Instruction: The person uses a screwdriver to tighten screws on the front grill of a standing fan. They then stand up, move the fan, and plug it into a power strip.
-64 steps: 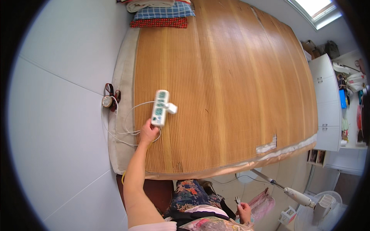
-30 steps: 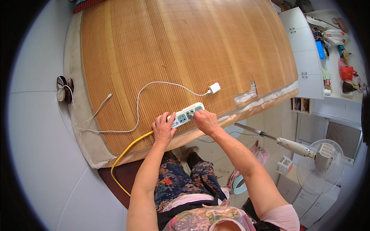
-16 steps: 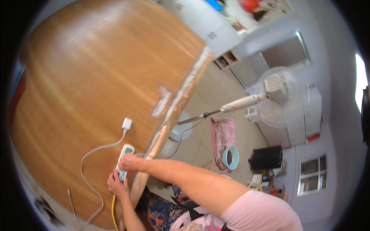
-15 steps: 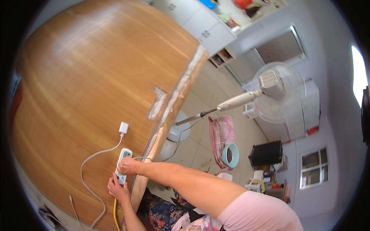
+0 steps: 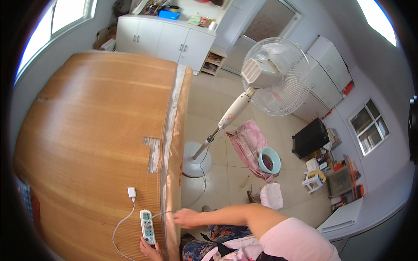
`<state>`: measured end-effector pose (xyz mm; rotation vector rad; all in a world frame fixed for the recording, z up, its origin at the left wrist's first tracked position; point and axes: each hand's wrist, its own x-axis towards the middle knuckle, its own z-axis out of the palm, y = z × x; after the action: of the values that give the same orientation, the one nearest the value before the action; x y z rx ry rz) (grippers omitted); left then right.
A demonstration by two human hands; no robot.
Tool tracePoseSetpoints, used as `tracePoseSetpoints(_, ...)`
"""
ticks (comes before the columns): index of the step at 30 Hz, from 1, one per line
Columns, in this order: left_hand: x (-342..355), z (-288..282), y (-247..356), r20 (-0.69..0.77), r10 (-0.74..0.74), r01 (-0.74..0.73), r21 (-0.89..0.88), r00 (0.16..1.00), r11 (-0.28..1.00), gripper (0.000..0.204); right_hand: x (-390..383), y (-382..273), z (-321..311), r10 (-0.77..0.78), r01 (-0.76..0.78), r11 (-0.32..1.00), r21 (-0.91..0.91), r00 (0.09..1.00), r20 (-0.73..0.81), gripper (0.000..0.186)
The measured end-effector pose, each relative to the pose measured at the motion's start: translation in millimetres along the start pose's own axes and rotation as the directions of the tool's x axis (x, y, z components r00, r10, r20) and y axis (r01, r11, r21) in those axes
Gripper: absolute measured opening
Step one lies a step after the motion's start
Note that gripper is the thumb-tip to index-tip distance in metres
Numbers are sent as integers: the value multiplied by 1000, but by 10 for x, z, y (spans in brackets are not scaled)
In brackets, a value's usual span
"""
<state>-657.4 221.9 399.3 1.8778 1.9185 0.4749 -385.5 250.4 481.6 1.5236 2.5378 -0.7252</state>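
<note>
A white power strip with green socket faces (image 5: 146, 216) lies lengthwise on the brown bed mat (image 5: 96, 143). My left hand (image 5: 151, 251) grips its near end, with fingers at the sides. In one of the middle sockets sits a plug (image 5: 148, 224). Its grey cord (image 5: 162, 212) runs right over the bed edge toward the standing fan (image 5: 235, 109). Beside that cord, at the bed's right edge, my right hand (image 5: 187, 218) is closed with curled fingers; what is in them, if anything, is hidden. A white charger (image 5: 131, 192) with a white cable lies farther up the mat.
The fan's round base (image 5: 196, 160) stands on the tiled floor close to the bed's padded edge (image 5: 176, 165). Right of it are a pink cloth (image 5: 246, 145), a light-blue basin (image 5: 270, 160), a white stool (image 5: 311, 182) and a black suitcase (image 5: 310, 138). White cabinets (image 5: 170, 41) line the far wall.
My right hand has left the power strip and moved right to the bed edge. The left hand stays at the strip's near end. The view has turned and shows more of the room.
</note>
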Motion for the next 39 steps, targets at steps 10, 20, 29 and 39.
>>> tracePoseSetpoints(10,-445,-133,-513,-30,150,-151,-8,988,989,66,-3669,342,800,838,-898,440,10,415,355,26)
tracePoseSetpoints(20,-917,-457,560,672,126,-167,-4,730,986,55,-4349,87,1232,766,-848,196,492,445,463,39)
tracePoseSetpoints(29,-831,69,1716,876,65,-259,69,478,964,54,-5420,188,1650,876,-673,-157,723,244,417,35)
tracePoseSetpoints(39,-469,325,2559,951,61,-388,64,303,919,54,-6019,-568,2433,710,-422,-681,598,-180,681,37)
